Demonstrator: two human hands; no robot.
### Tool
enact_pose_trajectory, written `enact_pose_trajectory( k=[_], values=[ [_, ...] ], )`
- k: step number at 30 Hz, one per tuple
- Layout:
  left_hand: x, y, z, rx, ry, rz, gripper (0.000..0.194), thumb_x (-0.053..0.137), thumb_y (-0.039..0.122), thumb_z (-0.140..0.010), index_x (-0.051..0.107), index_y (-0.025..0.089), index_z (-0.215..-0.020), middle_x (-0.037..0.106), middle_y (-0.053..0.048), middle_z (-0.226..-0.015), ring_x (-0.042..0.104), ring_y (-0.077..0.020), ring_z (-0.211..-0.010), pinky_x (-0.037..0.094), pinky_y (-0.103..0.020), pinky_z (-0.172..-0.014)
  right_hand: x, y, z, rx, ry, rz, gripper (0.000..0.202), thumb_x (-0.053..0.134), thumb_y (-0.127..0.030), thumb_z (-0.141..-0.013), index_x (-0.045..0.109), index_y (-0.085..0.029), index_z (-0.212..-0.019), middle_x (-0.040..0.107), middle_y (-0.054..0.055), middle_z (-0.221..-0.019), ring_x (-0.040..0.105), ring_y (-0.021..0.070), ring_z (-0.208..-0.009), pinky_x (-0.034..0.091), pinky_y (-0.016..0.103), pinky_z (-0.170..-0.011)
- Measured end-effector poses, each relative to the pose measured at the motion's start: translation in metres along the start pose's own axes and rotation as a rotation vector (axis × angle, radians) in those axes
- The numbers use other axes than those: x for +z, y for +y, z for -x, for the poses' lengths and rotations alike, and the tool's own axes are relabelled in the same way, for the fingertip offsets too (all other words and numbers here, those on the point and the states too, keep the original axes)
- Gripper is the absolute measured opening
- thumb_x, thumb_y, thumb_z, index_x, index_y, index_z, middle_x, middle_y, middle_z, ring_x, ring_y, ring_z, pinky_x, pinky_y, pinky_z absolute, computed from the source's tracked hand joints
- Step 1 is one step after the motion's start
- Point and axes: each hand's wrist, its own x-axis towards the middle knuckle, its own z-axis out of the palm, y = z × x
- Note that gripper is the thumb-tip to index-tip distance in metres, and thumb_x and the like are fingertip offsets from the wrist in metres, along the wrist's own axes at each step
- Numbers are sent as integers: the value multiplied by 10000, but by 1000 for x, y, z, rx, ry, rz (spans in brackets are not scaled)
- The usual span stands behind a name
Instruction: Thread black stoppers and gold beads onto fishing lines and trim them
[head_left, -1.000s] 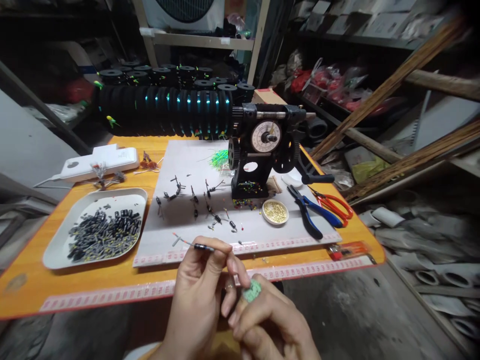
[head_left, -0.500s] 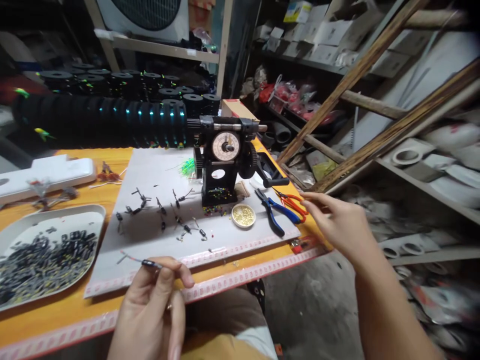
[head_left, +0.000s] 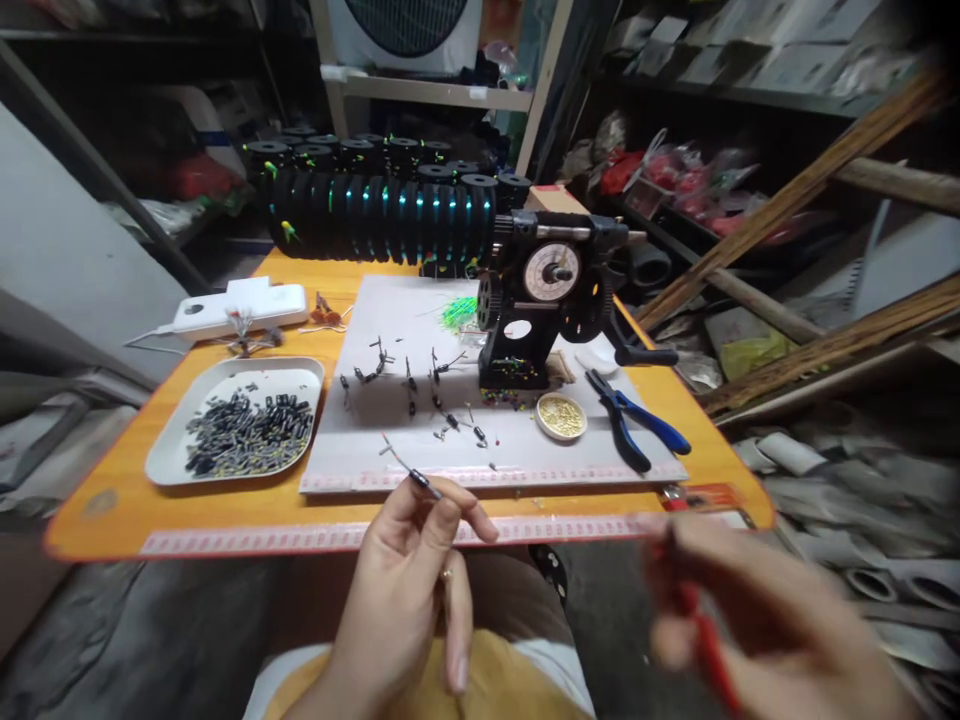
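My left hand (head_left: pixel 420 580) is closed in a pinch, holding a small black cylinder with a thin wire (head_left: pixel 421 480) whose far end has an orange tip. At the right, my right hand (head_left: pixel 742 610), smeared by motion, is closed around red-handled pliers (head_left: pixel 705 640); their jaws are blurred. Similar small black pieces (head_left: pixel 451 420) lie scattered on the white board (head_left: pixel 352 420) ahead of my left hand. Blue-handled pliers (head_left: pixel 630 420) rest on the board's right side, beside a small round dish of gold-coloured bits (head_left: pixel 561 416).
A black hand-cranked winder with a dial (head_left: pixel 551 272) stands on the board, a long row of black spools (head_left: pixel 382 215) reaching left from it. The white tray (head_left: pixel 161 465) at left holds many small dark parts. A white power strip (head_left: pixel 240 308) sits behind it. Wooden poles (head_left: pixel 795 215) slant at right.
My right hand has picked up the red-handled pliers from the table's right side and drawn them back toward me. My left hand keeps its pinch. The view has swung left.
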Motion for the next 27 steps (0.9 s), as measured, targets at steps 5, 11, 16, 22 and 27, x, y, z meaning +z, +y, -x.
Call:
enact_pose_trajectory(
  k=[5, 11, 16, 22, 27],
  values=[
    [-7, -4, 4, 32, -169, 101, 184, 542, 333, -1004, 640, 212, -905, 709, 56, -873, 637, -25, -324, 285, 17, -267, 47, -41, -12, -54, -555, -56, 339, 750, -317, -850, 677, -276, -1178, 678, 21, -834, 656, 143, -688, 538, 196, -637],
    [-11, -5, 6, 48, -245, 190, 204, 475, 300, -1036, 646, 221, -956, 732, 41, -939, 672, -38, -371, 349, 19, -291, 57, -50, -25, 6, -690, -137, 327, 569, -437, -970, 714, -197, -1139, 649, 60, -821, 642, 155, -757, 524, 220, -722],
    [-11, -2, 7, 27, -227, 212, 203, 487, 312, -1031, 649, 216, -953, 732, 27, -958, 679, -45, -379, 356, 14, -291, 55, -53, -31, -16, -673, -120, 297, 580, -421, -965, 719, -211, -1122, 641, 51, -805, 639, 150, -722, 537, 211, -686],
    [-12, -1, 8, 9, -209, 210, 189, 512, 304, -1021, 646, 201, -936, 723, 22, -939, 666, -32, -364, 323, 24, -291, 53, -58, -40, -31, -664, -117, 219, 638, -340, -937, 717, -243, -1118, 679, 50, -833, 665, 151, -722, 534, 188, -631],
    [-13, -1, 6, 6, -223, 199, 186, 504, 317, -1023, 638, 212, -948, 720, 21, -951, 668, -27, -369, 338, 22, -299, 51, -55, -42, -78, -698, -54, 223, 721, -287, -877, 709, -257, -1097, 710, 31, -851, 690, 155, -742, 533, 198, -674]
  ],
)
